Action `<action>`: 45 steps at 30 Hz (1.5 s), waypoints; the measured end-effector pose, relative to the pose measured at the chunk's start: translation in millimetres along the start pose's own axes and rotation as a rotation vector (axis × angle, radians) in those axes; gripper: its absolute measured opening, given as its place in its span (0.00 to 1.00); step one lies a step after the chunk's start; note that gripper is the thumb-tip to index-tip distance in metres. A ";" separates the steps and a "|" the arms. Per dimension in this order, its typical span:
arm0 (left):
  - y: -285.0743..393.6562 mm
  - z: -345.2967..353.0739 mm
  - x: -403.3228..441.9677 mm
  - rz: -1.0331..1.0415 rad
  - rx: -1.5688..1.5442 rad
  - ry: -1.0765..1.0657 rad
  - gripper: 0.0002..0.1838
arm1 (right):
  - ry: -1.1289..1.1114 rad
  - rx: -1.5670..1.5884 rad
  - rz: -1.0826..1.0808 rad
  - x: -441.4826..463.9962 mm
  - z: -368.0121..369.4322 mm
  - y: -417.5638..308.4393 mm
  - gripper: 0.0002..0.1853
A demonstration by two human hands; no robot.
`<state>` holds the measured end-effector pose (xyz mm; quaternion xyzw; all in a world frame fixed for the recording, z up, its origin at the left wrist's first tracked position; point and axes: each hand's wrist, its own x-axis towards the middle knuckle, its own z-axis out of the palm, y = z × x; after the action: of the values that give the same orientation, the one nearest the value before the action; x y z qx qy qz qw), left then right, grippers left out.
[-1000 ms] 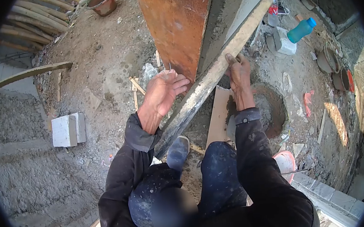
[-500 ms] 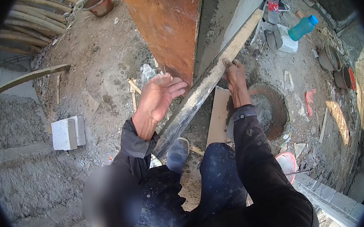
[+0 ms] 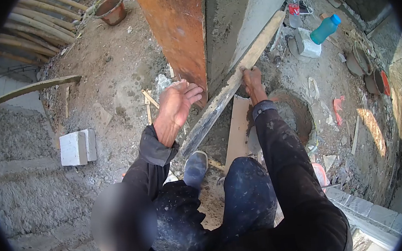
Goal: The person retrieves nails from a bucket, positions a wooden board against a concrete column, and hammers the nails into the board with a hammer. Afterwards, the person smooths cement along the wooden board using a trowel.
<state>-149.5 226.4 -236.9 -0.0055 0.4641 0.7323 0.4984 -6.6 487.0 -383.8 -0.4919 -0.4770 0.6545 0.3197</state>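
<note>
My right hand is closed around the edge of a long wooden straightedge, which slants from lower left to upper right and is smeared with grey mortar. Behind it rises a column with a wet mortar face, and an orange-brown board stands along the column's left side. Close to the board's bottom corner is my left hand, palm turned up, fingers apart and slightly bent. A thin sliver shows by its fingertips; whether the hand touches it, I cannot tell.
A mortar tub sits right of my right forearm. Beyond are a white block, a blue-green bottle, a red-labelled bottle and buckets. At left lie pale blocks, a curved strip and poles.
The straightedge has shifted slightly down and left in view with my right hand, and more of the mortar face shows. My left hand stays near the board's corner.
</note>
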 end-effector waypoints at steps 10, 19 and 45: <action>7.3 -2.1 0.3 -0.035 0.036 -0.058 0.21 | -0.134 0.092 -0.121 -102.9 23.9 -57.7 0.17; 8.8 -8.9 4.9 -0.048 -0.001 -0.090 0.11 | -0.149 0.046 -0.146 -18.3 -5.5 -60.6 0.24; 7.9 -5.2 4.5 -0.054 0.020 -0.052 0.16 | -0.081 0.116 -0.216 29.2 -9.2 -10.9 0.26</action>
<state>-159.9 225.5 -236.6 0.0062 0.4580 0.7138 0.5298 -7.5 519.4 -384.0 -0.3913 -0.5009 0.6623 0.3967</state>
